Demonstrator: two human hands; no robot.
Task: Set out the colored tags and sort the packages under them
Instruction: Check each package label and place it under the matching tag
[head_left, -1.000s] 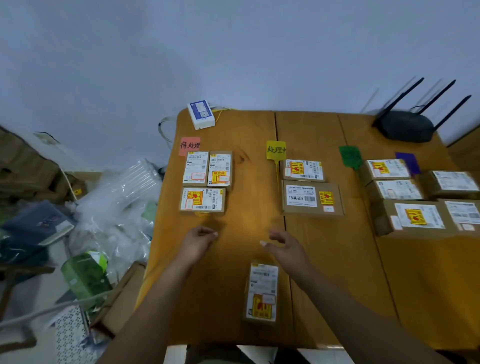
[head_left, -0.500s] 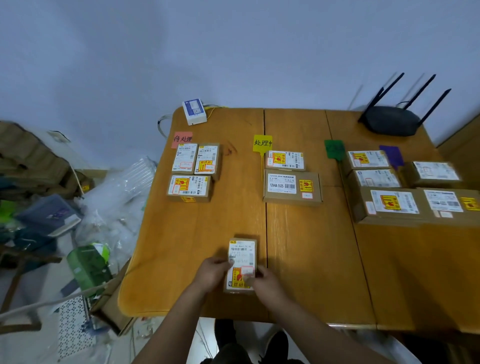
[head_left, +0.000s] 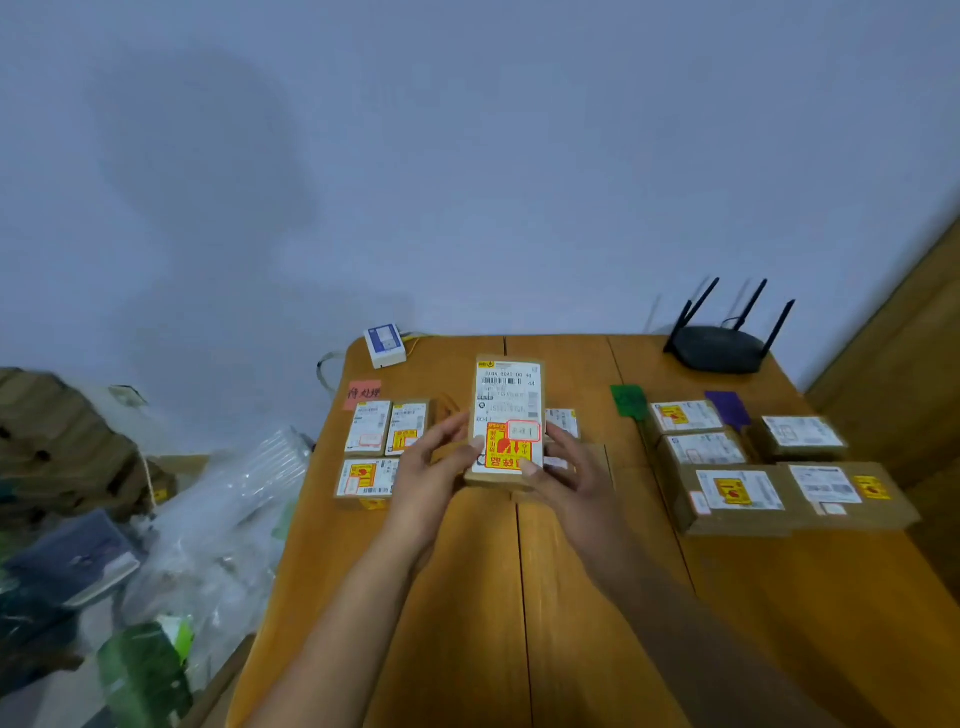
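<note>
Head view: left hand (head_left: 431, 467) and right hand (head_left: 566, 478) both grip one package (head_left: 506, 410) held up over the table (head_left: 467, 597), unplaced; pink tag (head_left: 363, 394), green tag (head_left: 628, 401) and purple tag (head_left: 727, 408) already have boxes (head_left: 737, 491) below them, so sorting looks nearly done.

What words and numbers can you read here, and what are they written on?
"310A 0043 00 44": white label on the held package.
"待处理": pink tag.
Stickers on that package, labels on the other packages, green tag, purple tag: too small or blurred to read.
</note>
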